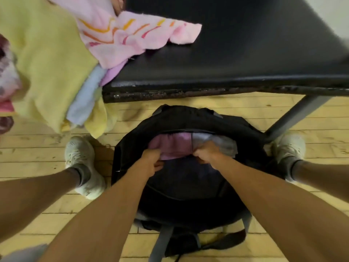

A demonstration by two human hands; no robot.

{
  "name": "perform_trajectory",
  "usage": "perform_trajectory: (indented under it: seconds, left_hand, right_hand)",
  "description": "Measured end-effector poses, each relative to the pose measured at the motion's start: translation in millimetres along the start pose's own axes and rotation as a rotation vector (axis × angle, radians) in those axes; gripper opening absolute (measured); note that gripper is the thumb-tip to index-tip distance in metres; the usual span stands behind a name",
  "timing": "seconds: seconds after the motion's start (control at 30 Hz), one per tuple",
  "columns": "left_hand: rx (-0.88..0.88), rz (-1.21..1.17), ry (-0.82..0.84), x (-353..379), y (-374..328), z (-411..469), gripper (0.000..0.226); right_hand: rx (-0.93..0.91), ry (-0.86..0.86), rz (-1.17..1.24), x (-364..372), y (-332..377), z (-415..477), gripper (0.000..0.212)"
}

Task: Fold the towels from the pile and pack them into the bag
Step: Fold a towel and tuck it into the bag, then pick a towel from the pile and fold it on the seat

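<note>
- Far left, hanging off the edge of the black table [236,53]: the pile. I count five cloths. There's a maroon-and-white patterned one [7,76] cut off by the frame, a big yellow towel [43,63], a pale blue towel [85,97], a bit of purple towel [113,72] peeking out, and a pink striped towel [132,36] flopped on top. None of them are folded yet.
- All soft terry, so light, floppy and not slippery. It'll sag wherever it isn't held, so I'd grab two corners or a folded edge rather than a fistful from the middle.
- One left shoe [83,163] on the wood floor, just beside the bag.
- Left hand [151,159]: fingers curled, gripping the near edge of the lilac towel [170,146] in the bag's mouth. It might have the bag's lip pinched in there too, it's too dark to be sure.
- One black backpack [188,186] on the floor between the feet, zip open. There are two folded towels inside, side by side and touching.
- Right hand [207,154]: balled up tight on the grey-blue towel [213,140], right by where it meets the lilac one. Looks like both are being stuffed down.
- One right shoe [289,148], next to the table leg [294,118].
</note>
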State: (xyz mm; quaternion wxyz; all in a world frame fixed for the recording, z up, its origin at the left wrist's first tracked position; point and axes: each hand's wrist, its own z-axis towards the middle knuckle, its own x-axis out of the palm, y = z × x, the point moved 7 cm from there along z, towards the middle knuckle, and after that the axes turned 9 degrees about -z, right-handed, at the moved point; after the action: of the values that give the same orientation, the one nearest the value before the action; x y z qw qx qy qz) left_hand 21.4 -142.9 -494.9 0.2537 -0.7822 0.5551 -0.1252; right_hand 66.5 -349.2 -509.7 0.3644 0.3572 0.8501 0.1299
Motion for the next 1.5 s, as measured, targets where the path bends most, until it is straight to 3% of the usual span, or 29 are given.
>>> perform_trajectory:
  seconds: [0.1, 0.27, 0.53, 0.67, 0.77, 0.93, 1.03, 1.13, 1.23, 1.4, 1.5]
  left_hand:
    - [0.113, 0.191, 0.193, 11, -23, -34, 0.030]
    - [0.415, 0.455, 0.314, 19, -80, -113, 0.022]
    - [0.769, 0.451, 0.455, -18, -155, -235, 0.023]
    - [0.905, 0.328, 0.385, -62, -192, -257, 0.022]
    - [0.982, 0.367, 0.268, -91, -219, -254, 0.019]
    - [1.226, 0.477, -0.095, -139, -259, -236, 0.024]
    - [1.251, 0.620, -0.260, -150, -260, -224, 0.029]
    - [1.227, 0.706, -0.223, -139, -257, -217, 0.035]
    - [1.265, 0.671, -0.219, -130, -261, -219, 0.031]
    - [1.367, 0.489, -0.314, -119, -270, -236, 0.024]
    - [1.261, 0.174, -0.119, -99, -261, -237, 0.025]
  right_hand:
    - [-0.079, 0.058, -0.123, -21, 16, -38, 0.021]
    - [-0.280, 0.056, -0.245, -72, 66, -105, 0.015]
    - [-0.594, -0.070, -0.314, -129, 162, -201, 0.012]
    - [-0.716, -0.230, -0.260, -142, 215, -214, 0.012]
    - [-0.788, -0.285, -0.140, -135, 252, -213, 0.013]
    - [-0.904, -0.285, -0.051, -103, 305, -199, 0.022]
    - [-0.936, -0.338, -0.063, -88, 330, -187, 0.031]
    - [-0.892, -0.390, -0.126, -76, 341, -170, 0.041]
    - [-0.868, -0.406, -0.128, -68, 339, -158, 0.024]
    - [-0.921, -0.451, -0.093, -86, 327, -167, 0.022]
    - [-0.963, -0.405, -0.138, -106, 311, -177, 0.035]
